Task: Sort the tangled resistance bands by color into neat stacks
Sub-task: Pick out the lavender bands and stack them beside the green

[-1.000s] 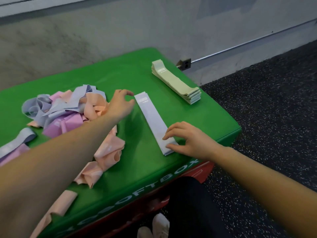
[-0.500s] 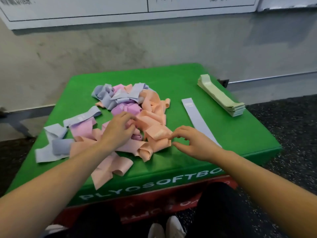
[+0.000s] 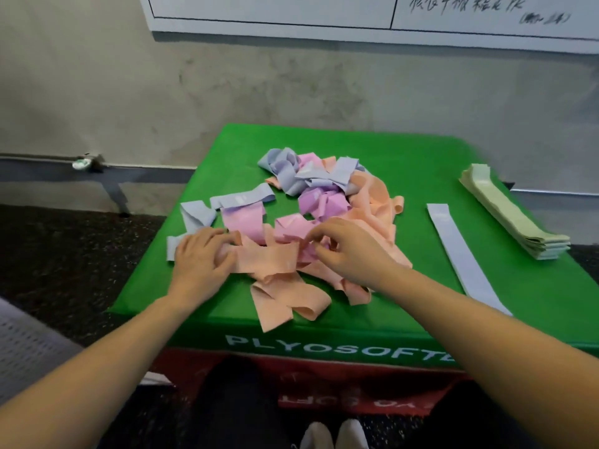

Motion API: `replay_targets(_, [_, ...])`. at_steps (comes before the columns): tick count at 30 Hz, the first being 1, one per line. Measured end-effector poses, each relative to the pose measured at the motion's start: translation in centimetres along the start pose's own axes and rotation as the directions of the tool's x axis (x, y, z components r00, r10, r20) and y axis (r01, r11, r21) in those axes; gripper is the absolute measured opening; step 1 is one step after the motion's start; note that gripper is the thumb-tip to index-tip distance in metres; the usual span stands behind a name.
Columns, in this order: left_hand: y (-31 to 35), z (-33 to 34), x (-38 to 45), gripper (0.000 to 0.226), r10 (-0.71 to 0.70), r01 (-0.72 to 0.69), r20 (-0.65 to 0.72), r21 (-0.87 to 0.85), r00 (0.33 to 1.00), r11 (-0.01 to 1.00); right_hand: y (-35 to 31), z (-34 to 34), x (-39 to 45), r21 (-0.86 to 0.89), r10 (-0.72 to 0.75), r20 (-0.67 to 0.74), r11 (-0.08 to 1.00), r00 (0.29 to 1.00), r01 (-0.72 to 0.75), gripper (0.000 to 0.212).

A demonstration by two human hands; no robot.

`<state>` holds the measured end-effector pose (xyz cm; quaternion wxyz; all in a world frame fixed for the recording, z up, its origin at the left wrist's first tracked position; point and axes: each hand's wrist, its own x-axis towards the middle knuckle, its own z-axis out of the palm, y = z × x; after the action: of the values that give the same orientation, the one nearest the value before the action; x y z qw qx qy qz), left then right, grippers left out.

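Tangled pile (image 3: 327, 215): here it is, mid-box, a heap of peach, pink, purple and pale blue bands all looped through each other on the green top.
Peach bands (image 3: 285, 286): these spill toward the near edge, one folded strip lying right at the front lip.
Blue strays (image 3: 240, 199): a few pale blue bands lie loose on the left of the heap, just beside a flat pink band (image 3: 243, 222).
Left hand (image 3: 197, 257): down on the left edge of the pile, palm low, fingers curled into the peach and pink bands; whether it truly grips one, I cannot tell.
Right hand (image 3: 350, 251): in the middle of the pile, fingertips bent and pinching at a pink band.
Single blue band (image 3: 460, 254): laid out flat and straight to the right of the heap, well apart from it.
Green stack (image 3: 515, 215): a neat pile of pale green bands at the far right edge, beside the blue one.
Box (image 3: 405, 163): green soft plyo box, white lettering on its front face.
Backdrop: grey wall, whiteboard (image 3: 356, 14) above, dark speckled floor (image 3: 64, 254) around.
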<state>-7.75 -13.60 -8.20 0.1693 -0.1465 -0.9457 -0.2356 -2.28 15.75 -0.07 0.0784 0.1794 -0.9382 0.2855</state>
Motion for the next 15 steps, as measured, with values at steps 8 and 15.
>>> replay_targets(8, [-1.0,-0.2,-0.5,0.047,-0.336,0.186,-0.303,-0.431,0.892,0.883,-6.3,6.4,8.3,0.098,0.028,0.212,0.994,0.977,-0.050,0.033])
replay_targets(15, [-1.5,0.0,-0.6,0.047,-0.354,0.182,-0.326,-0.456,0.877,0.871,-8.9,14.2,12.9,-0.048,0.144,0.222,0.989,0.964,-0.137,0.055])
